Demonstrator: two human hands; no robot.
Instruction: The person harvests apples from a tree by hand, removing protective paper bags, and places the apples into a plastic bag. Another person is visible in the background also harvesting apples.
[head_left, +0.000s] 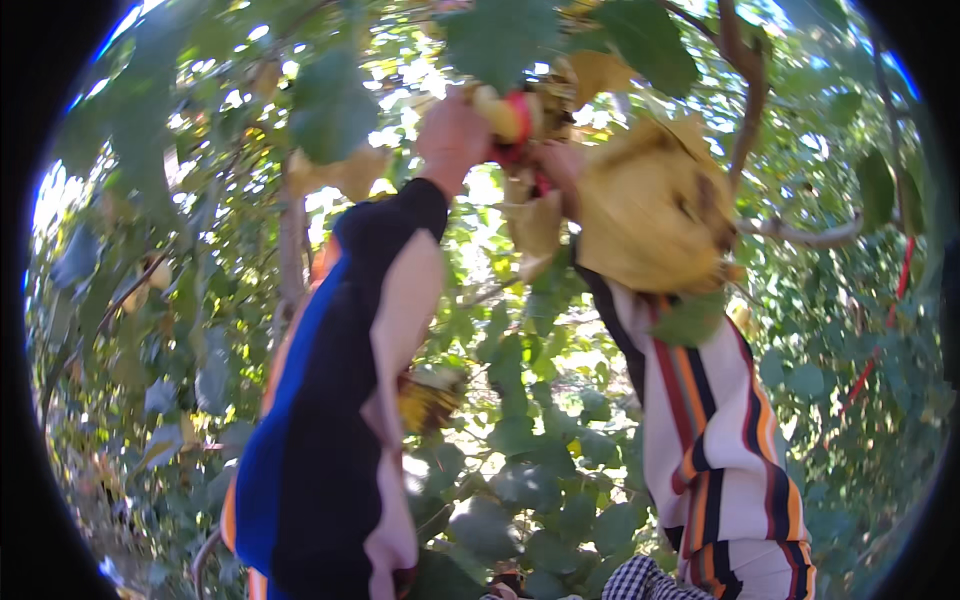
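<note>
Both my arms reach up into the leafy branches. At the upper middle, my left hand (454, 139) is curled around a pale-and-red object (514, 116), too blurred to name exactly. Just right of it and lower is my right hand (561, 169), close against the red part. A large yellowed leaf (652, 214) covers much of that hand and its wrist, so its grip is hidden. Brown withered leaves (559, 94) hang directly behind the object. Below my right fingers dangles a tan, dry leaf or wrapping (534, 229).
A forked branch (746, 75) comes down at the upper right, and a bare limb (802, 234) runs sideways below it. An upright stem (292, 232) stands left of my left arm. Red cord (904, 277) slants through the foliage at right. Green leaves (499, 37) hang overhead.
</note>
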